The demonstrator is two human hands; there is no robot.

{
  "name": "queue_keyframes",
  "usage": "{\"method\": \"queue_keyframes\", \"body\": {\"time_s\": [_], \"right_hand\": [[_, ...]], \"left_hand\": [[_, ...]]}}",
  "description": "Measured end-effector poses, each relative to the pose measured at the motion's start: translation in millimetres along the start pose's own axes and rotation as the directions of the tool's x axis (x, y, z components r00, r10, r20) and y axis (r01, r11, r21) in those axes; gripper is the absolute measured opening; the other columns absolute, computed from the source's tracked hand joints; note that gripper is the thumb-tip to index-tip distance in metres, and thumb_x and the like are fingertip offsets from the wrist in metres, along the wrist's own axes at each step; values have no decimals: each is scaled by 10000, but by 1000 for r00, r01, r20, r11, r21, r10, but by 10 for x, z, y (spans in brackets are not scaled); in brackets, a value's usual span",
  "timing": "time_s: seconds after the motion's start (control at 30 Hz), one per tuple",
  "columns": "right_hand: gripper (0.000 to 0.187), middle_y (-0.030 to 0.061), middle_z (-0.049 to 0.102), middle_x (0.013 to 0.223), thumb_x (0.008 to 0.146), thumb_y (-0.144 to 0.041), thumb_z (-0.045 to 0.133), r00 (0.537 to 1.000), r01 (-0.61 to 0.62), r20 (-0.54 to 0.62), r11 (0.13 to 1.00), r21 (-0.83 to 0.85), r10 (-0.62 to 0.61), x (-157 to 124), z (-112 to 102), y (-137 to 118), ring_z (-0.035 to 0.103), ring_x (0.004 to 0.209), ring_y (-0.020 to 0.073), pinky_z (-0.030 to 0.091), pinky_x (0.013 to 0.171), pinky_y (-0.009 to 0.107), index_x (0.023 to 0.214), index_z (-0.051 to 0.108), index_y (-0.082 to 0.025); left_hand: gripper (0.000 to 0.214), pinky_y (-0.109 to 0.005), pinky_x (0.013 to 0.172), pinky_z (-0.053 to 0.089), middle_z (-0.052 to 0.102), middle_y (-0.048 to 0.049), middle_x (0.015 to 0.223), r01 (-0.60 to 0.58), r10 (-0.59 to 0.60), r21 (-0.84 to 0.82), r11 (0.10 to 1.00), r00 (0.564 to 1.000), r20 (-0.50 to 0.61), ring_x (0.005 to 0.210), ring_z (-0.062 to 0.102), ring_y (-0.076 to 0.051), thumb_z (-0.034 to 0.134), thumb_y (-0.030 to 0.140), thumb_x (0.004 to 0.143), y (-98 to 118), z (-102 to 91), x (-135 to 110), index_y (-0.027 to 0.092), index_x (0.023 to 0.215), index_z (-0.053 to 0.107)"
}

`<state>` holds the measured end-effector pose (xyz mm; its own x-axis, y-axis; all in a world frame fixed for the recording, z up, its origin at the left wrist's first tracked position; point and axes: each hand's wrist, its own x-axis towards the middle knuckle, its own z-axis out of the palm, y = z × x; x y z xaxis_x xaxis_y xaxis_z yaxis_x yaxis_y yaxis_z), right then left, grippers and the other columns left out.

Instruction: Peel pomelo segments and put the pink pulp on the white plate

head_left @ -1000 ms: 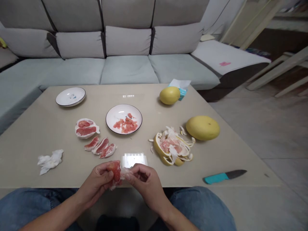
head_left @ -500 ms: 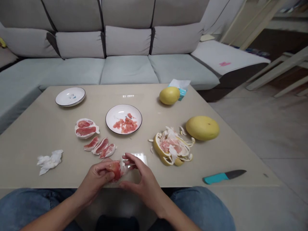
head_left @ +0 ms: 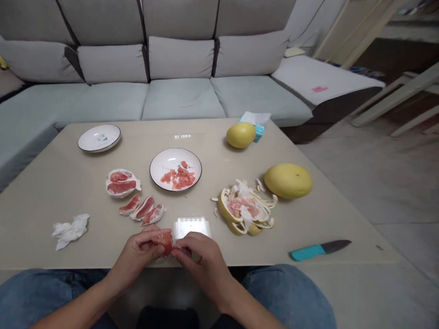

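1. Here's the left hand (head_left: 137,256), clamped around a peeled pomelo segment (head_left: 164,241), just inside the front edge of the bench (head_left: 78,183).
2. The right hand (head_left: 202,260) pinches tight at the segment's near end.
3. Right behind them sits a clear plastic container (head_left: 191,227).
4. Farther up, a black-rimmed white plate (head_left: 175,154) holds pink pomelo flesh (head_left: 178,179).
5. A blue tissue box (head_left: 260,134) carries print too small to read!

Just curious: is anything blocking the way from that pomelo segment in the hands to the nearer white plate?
Nothing visible does. From the pomelo segment, held in the left hand and right hand, the path to the nearer white plate runs between peeled segments on the left and a clear plastic tray on the right.
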<state>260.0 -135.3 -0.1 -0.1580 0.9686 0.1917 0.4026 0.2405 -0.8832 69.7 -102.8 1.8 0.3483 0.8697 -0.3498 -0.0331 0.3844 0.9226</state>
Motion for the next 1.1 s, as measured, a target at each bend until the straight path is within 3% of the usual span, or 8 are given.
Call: {"method": "queue_keyframes", "body": {"time_s": [0.1,0.2,0.33,0.47,0.73,0.83,0.97,1.1], "right_hand": [[140,10,624,676,878,-263,615,998,-47,45,994,97,43,3,-21,-44,538,641,143,403,611,251,805,725,-218],[151,21,665,714,868,-300,639,991,-116,99,967,225,95,15,-59,-90,552,662,146,414,615,251,809,753,-221],[148,16,691,723,829,-342,689,972,-200,188,916,347,141,26,-108,-122,548,653,138,414,613,246,805,773,-222],[225,33,707,742,788,-419,719,952,-270,254,861,431,171,19,-127,-122,583,681,154,434,645,267,802,778,-202],[268,43,694,770,766,-439,729,930,-352,299,746,565,213,-8,-73,-69,610,714,166,458,674,284,798,758,-174],[255,34,672,744,796,-422,701,941,-329,247,799,504,232,-6,-56,-68,577,696,155,440,661,270,781,748,-172],[171,-5,574,663,841,-320,657,966,-256,120,918,301,230,7,-34,-76,490,647,128,385,617,242,787,739,-179],[77,-42,498,630,762,-239,740,972,-223,102,965,136,210,4,5,-38,437,608,112,337,574,222,763,694,-177]], "left_hand": [[301,-234,662,438,617,-47,881,31,-28,-52,998,998,62,763,553,-172,785,333,707,28,8,-1,193,973,772],[357,-244,675,452,643,-49,845,145,-121,-178,973,982,143,764,581,-177,801,343,693,25,-9,-3,177,1005,752],[381,-253,660,471,662,-50,812,289,-211,-318,903,943,257,692,613,-156,828,317,668,-3,-42,-6,161,1003,735],[357,-222,582,455,644,-23,681,373,-229,-393,841,902,365,535,557,-95,843,316,649,3,-33,-4,139,937,728],[360,-271,656,513,664,-18,721,370,-224,-456,809,912,343,573,608,-112,864,289,620,-34,8,-12,165,928,724],[371,-288,697,514,664,-19,751,329,-205,-467,821,933,296,643,629,-132,856,287,635,-61,1,0,184,965,722],[333,-234,695,471,625,-5,729,185,-112,-401,897,974,198,674,583,-111,812,299,700,-52,-10,21,163,991,724],[365,-226,682,444,645,-23,823,140,-93,-313,940,983,161,739,586,-135,810,312,698,-43,-8,15,170,1024,728]]}}
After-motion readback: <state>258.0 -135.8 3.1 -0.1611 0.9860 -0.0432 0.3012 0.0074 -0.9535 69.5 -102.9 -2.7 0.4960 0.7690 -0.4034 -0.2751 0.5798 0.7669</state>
